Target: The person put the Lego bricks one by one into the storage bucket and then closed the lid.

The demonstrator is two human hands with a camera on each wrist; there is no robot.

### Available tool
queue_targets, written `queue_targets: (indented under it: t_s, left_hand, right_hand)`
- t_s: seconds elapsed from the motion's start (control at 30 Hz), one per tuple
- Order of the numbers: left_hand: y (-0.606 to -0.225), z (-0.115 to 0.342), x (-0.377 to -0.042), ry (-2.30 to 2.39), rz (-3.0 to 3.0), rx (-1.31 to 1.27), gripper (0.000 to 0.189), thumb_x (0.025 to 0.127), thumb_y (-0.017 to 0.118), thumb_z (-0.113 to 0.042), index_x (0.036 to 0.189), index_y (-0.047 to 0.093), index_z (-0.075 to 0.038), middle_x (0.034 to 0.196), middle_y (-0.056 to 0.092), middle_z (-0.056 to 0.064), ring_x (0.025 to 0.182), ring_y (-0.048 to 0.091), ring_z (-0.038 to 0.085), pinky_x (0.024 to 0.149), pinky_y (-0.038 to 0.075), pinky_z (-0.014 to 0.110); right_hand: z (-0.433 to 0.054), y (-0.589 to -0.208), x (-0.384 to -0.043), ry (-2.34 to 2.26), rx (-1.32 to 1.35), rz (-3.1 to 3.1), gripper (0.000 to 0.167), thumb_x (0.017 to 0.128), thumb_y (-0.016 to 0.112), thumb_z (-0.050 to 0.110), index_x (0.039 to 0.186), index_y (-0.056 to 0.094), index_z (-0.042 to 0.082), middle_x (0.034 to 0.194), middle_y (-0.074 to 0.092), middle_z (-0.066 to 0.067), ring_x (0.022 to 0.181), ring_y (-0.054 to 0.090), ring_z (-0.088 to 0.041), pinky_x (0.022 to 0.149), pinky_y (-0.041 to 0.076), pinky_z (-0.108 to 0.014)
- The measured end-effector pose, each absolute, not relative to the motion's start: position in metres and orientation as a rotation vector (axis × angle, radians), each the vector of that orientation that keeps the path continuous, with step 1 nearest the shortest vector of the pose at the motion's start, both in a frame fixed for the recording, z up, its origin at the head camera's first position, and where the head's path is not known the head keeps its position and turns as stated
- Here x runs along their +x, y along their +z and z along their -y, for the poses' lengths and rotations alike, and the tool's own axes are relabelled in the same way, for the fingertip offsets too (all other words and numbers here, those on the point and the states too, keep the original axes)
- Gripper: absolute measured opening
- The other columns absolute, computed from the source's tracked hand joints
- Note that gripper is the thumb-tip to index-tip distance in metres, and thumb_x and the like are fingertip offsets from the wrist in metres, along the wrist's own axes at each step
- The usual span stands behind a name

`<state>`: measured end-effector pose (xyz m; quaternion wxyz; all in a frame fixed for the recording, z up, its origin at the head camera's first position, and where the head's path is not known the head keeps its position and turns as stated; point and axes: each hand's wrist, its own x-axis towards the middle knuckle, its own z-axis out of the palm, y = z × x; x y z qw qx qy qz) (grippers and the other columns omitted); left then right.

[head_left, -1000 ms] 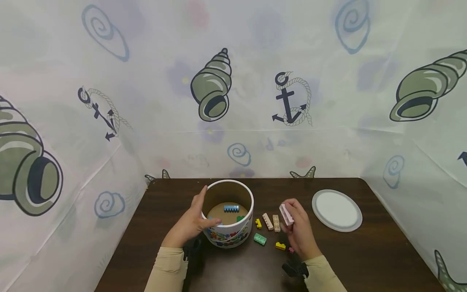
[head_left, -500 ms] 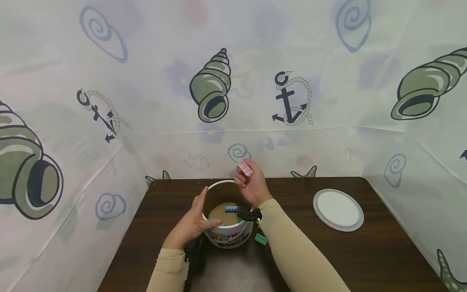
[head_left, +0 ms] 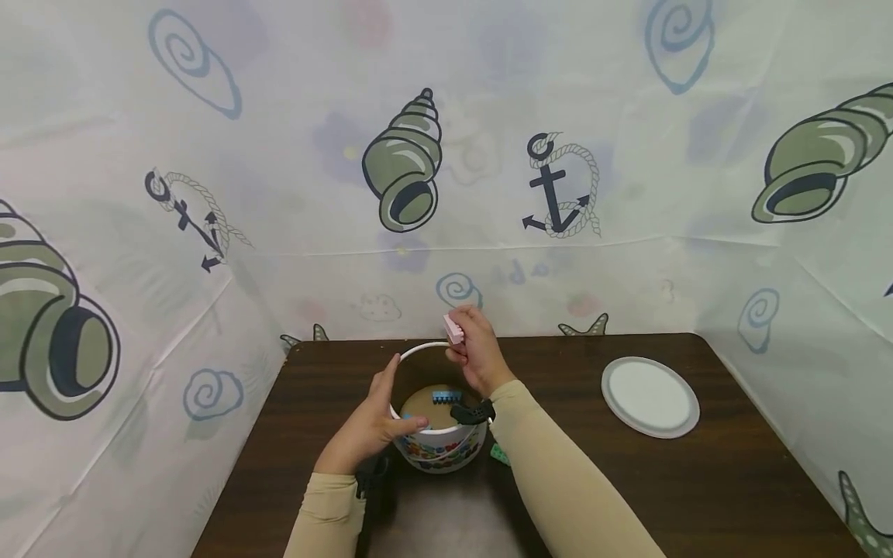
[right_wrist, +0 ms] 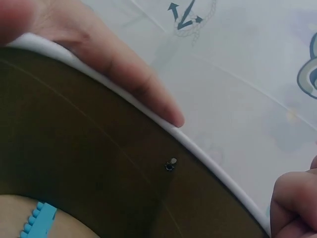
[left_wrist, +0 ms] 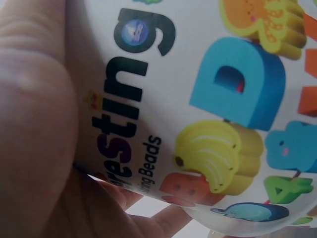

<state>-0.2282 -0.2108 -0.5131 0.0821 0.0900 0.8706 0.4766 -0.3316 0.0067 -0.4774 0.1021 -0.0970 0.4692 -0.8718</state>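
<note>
My left hand (head_left: 370, 426) holds the near left side of a white printed bucket (head_left: 439, 460), thumb along the front of the rim. In the left wrist view, its fingers curve around the bucket's printed wall (left_wrist: 163, 64). Raised over the bucket's far rim, my right hand (head_left: 481, 353) pinches a pink toy brick (head_left: 453, 329). That brick is out of sight in the right wrist view, where curled right-hand fingers (right_wrist: 294, 206) show at the lower right. Inside the bucket, a blue brick (head_left: 446, 397) lies on the tan floor.
A green brick (head_left: 499, 455) lies on the dark table (head_left: 558, 434) right of the bucket, partly behind my right sleeve (head_left: 558, 465). Farther right is a white round plate or lid (head_left: 650, 397). A printed curtain (head_left: 488, 194) rises behind the table.
My right hand has carried the pink brick from the table's right side up and left to the bucket's far rim, recently turning it and dipping slightly. My left hand stays on the bucket.
</note>
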Motion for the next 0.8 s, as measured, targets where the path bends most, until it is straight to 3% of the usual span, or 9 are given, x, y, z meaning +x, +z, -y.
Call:
queue_targets:
  t_s: [0.23, 0.57, 0.8]
  left_hand:
    - [-0.5145, 0.2098, -0.229, 1.445, -2.595, 0.255, 0.134, 0.084, 0.093, -0.053, 0.178, 0.0, -0.029, 0.182, 0.007, 0.017, 0.162, 0.028, 0.052, 0.125, 0.032, 0.072]
    - [-0.5123, 0.2086, -0.23, 1.45, -2.594, 0.247, 0.133, 0.086, 0.093, -0.049, 0.178, 0.0, -0.029, 0.182, 0.004, 0.019, 0.16, 0.029, 0.053, 0.123, 0.033, 0.073]
    - [-0.5121, 0.2094, -0.2282, 1.431, -2.595, 0.233, 0.135, 0.084, 0.094, -0.051, 0.178, -0.001, -0.029, 0.182, 0.006, 0.018, 0.156, 0.038, 0.051, 0.122, 0.036, 0.071]
  right_hand:
    - [-0.0046, -0.4763, -0.3318, -2.527, -0.281, -1.466, 0.012, 0.112, 0.056, 0.022, 0.101, 0.057, 0.016, 0.07, 0.046, 0.007, 0.05, 0.032, -0.004, 0.046, 0.026, -0.019]
    - [-0.0048, -0.4767, -0.3326, -2.526, -0.339, -1.443, 0.015, 0.113, 0.054, 0.018, 0.099, 0.055, 0.014, 0.062, 0.028, 0.011, 0.044, 0.023, -0.004, 0.042, 0.021, -0.019]
    - [-0.0058, -0.4767, -0.331, -2.512, -0.342, -1.423, 0.015, 0.114, 0.052, 0.017, 0.101, 0.053, 0.011, 0.063, 0.028, 0.01, 0.044, 0.023, -0.005, 0.042, 0.021, -0.02]
